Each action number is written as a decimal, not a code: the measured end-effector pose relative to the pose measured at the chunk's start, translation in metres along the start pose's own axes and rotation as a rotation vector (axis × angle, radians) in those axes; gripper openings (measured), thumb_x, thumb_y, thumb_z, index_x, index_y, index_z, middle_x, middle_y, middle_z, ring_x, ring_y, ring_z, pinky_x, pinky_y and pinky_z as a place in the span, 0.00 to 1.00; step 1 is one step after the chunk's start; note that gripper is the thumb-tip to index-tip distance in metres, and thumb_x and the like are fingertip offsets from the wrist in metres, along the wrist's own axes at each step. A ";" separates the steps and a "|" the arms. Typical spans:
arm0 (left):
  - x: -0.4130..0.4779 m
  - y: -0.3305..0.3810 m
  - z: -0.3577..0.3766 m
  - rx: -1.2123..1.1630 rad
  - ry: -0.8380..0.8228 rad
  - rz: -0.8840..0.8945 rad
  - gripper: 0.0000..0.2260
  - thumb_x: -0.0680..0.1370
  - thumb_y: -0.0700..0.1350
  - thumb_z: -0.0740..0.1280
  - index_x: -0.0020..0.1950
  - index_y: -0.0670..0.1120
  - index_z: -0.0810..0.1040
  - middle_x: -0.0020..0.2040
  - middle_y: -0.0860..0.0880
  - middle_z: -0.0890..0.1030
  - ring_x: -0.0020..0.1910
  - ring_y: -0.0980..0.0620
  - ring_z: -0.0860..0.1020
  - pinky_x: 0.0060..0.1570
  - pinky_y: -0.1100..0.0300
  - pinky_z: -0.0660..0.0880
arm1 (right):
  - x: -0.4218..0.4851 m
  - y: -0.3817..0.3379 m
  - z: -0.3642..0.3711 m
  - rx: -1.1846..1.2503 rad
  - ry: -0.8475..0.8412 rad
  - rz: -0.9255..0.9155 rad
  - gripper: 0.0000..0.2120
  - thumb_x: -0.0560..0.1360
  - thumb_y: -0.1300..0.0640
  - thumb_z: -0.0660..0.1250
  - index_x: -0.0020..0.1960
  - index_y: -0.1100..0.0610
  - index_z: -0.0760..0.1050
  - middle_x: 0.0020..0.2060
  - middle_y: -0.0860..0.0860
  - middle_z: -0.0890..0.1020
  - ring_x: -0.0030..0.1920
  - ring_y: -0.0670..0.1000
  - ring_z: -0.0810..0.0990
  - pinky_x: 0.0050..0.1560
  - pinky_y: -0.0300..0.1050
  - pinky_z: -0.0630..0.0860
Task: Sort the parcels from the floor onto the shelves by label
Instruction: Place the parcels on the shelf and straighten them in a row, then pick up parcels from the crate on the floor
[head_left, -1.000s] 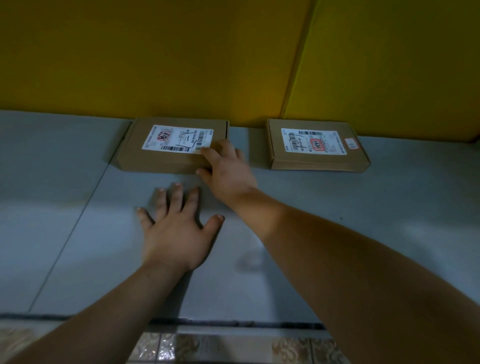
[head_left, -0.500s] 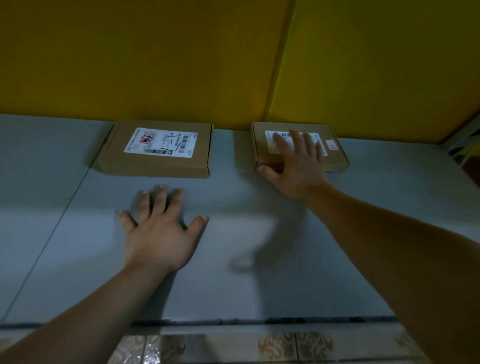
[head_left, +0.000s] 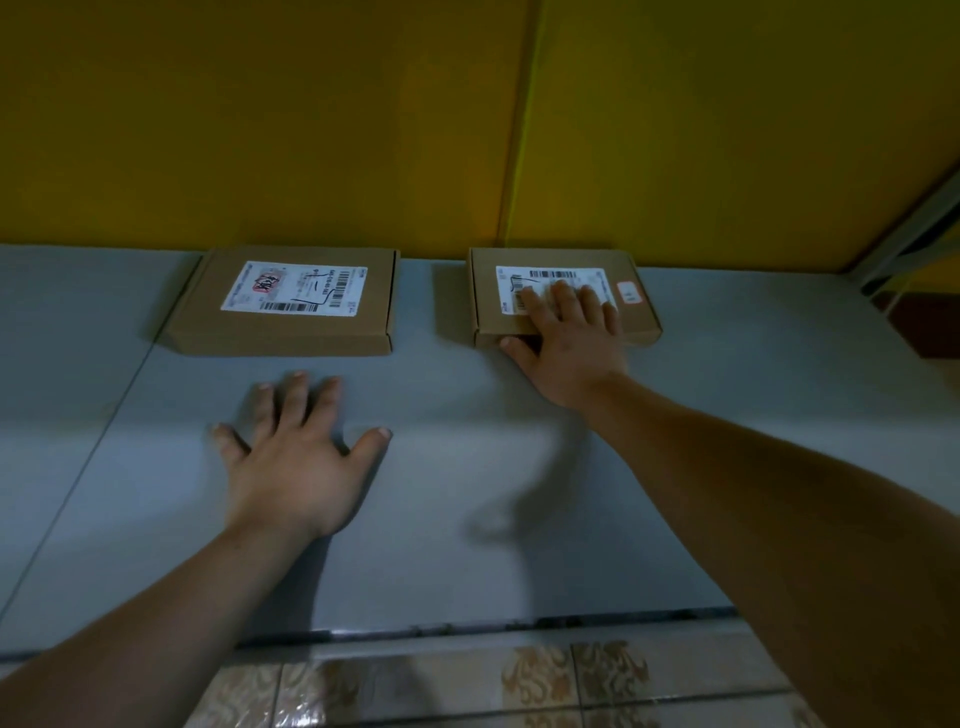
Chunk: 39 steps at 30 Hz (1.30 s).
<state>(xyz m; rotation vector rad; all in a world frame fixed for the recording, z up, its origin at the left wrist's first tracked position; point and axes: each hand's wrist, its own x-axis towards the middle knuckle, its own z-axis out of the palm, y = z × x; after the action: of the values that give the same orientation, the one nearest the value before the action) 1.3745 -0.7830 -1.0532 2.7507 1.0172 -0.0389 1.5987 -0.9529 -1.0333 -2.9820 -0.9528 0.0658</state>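
Two flat brown cardboard parcels lie on a grey shelf (head_left: 467, 493), both pushed back against the yellow wall. The left parcel (head_left: 208, 317) shows a white label with barcodes and a red mark. The right parcel (head_left: 639, 322) carries a white label and a small red-edged sticker. My right hand (head_left: 566, 343) rests on the right parcel, fingers spread over its label and thumb against its front edge. My left hand (head_left: 296, 467) lies flat on the bare shelf in front of the left parcel, fingers apart, touching no parcel.
The yellow back wall (head_left: 311, 130) has a vertical seam above the gap between the parcels. A metal upright (head_left: 914, 218) bounds the shelf at the right. Patterned floor tiles (head_left: 467, 686) show below the shelf's front edge.
My right hand left the left parcel, crossed to the right parcel and settled on its label. My left hand stayed flat on the shelf.
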 end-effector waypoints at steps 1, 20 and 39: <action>0.000 0.000 0.000 0.002 -0.001 0.001 0.33 0.76 0.69 0.48 0.78 0.57 0.50 0.80 0.52 0.47 0.78 0.47 0.43 0.72 0.35 0.46 | -0.002 -0.001 -0.001 -0.001 -0.006 0.003 0.35 0.79 0.31 0.48 0.81 0.45 0.46 0.80 0.56 0.49 0.79 0.61 0.46 0.77 0.60 0.43; -0.101 -0.130 -0.126 -0.212 -0.056 -0.114 0.26 0.79 0.55 0.64 0.76 0.53 0.64 0.79 0.50 0.59 0.78 0.49 0.54 0.74 0.45 0.52 | -0.116 -0.192 -0.110 -0.014 -0.267 -0.427 0.37 0.79 0.34 0.54 0.80 0.52 0.50 0.79 0.54 0.55 0.78 0.57 0.53 0.77 0.55 0.52; -0.444 -0.339 -0.558 -0.334 -0.092 -0.597 0.30 0.80 0.57 0.62 0.79 0.52 0.56 0.79 0.48 0.58 0.78 0.48 0.55 0.75 0.54 0.54 | -0.353 -0.590 -0.483 -0.125 -0.482 -1.088 0.31 0.81 0.39 0.54 0.78 0.56 0.57 0.74 0.57 0.66 0.73 0.59 0.63 0.72 0.52 0.61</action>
<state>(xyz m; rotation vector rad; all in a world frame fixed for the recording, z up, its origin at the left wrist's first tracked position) 0.7906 -0.7027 -0.5273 2.0533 1.6101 -0.0765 0.9902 -0.6753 -0.5240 -2.1189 -2.5088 0.7197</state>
